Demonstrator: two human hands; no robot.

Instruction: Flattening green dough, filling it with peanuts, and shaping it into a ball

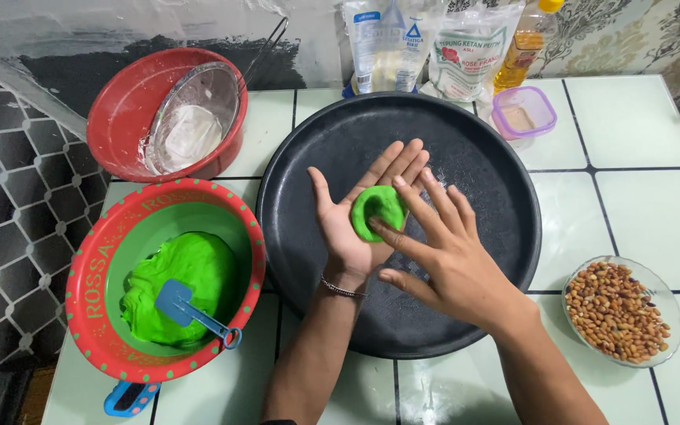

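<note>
Under the right hand's fingers [426, 206], which press flat and unclenched, sits a flattened green dough piece [377, 211], resting on the upturned palm of the left hand [364, 208], whose own fingers lie stretched out, not curled around it. Both hands hover over a large round black tray [482, 149] on the tiled counter [639, 189]. Left of the fingers stands a red-rimmed bowl [88, 275] holding more green dough [179, 279] and a blue scraper [186, 307]. Right of them, a glass dish of peanuts [619, 311].
</note>
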